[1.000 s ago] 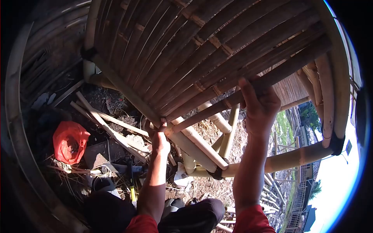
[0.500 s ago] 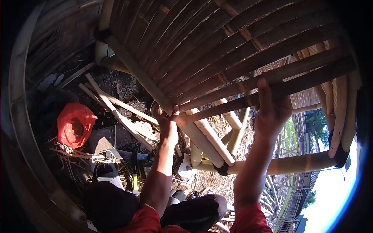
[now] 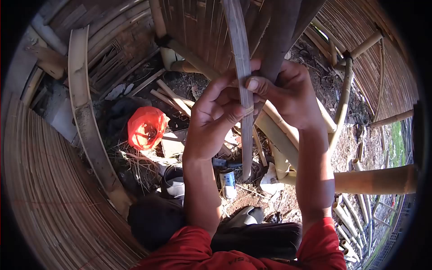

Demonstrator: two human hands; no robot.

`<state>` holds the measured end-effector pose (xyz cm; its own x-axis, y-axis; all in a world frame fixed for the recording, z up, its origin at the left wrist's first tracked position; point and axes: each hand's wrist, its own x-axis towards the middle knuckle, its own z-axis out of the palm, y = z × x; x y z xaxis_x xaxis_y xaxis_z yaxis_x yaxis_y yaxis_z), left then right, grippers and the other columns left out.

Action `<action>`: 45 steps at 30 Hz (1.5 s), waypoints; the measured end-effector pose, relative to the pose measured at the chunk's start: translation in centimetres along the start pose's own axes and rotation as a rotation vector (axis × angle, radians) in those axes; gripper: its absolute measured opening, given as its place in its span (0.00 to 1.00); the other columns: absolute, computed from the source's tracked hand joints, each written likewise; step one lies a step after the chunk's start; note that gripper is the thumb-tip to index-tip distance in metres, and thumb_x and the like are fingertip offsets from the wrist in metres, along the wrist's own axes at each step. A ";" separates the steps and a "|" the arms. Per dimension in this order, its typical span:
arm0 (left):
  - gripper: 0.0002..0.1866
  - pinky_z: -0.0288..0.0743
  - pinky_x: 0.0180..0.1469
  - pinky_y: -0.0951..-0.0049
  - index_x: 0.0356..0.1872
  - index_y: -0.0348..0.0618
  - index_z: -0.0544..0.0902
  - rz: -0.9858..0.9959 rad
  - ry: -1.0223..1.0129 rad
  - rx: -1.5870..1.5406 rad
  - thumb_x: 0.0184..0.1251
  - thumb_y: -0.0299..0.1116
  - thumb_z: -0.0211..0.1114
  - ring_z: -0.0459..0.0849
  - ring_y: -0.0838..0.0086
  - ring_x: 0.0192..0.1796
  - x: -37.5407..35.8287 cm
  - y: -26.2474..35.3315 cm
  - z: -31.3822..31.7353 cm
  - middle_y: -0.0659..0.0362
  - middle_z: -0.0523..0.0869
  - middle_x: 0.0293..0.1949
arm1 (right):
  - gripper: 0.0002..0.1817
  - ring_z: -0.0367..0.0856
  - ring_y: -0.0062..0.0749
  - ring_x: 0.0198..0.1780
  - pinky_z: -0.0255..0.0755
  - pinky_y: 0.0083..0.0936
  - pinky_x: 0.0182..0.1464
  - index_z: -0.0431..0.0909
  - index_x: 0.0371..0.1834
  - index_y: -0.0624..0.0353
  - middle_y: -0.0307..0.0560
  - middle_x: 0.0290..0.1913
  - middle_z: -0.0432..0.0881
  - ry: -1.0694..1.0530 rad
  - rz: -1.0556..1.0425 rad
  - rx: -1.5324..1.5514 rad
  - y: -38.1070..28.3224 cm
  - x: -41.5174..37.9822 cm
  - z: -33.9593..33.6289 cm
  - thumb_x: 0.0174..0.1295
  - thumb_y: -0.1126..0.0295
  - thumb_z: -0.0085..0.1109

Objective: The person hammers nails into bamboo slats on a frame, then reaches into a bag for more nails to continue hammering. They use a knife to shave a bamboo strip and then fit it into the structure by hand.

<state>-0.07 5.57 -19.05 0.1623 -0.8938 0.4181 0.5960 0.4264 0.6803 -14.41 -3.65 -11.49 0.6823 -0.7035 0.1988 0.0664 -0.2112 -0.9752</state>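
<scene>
A long, flat bamboo strip runs upright in front of my chest, its lower end free. My left hand grips the strip from the left, thumb pressed across it. Just right of it, my right hand is closed on the same strip, thumb tip on its face. A darker bamboo piece passes behind my right hand; whether the fingers touch it is unclear. Behind both hands is the slatted bamboo panel with its round pole edge.
An open red plastic bag lies on the littered ground at left. A can stands below the hands. A wide curved bamboo piece rises at left, and a thick horizontal pole extends at right.
The view has shifted. My hands, earlier apart at the panel's edge, are now close together on a strip held upright, and more of the woven wall at left shows.
</scene>
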 end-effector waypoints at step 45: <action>0.13 0.87 0.55 0.65 0.51 0.34 0.85 -0.319 0.514 1.482 0.69 0.26 0.74 0.89 0.67 0.49 -7.8 7.8 -2.0 0.51 0.89 0.48 | 0.14 0.86 0.53 0.39 0.76 0.48 0.46 0.82 0.39 0.57 0.56 0.33 0.85 -0.309 0.586 -0.936 22.9 -29.0 -1.9 0.53 0.64 0.72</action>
<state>4.85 15.56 -18.18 0.6042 -0.7875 0.1217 -0.5486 -0.3003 0.7803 -34.07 10.58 -39.43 0.5876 -0.6912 -0.4206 -0.8000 -0.4188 -0.4296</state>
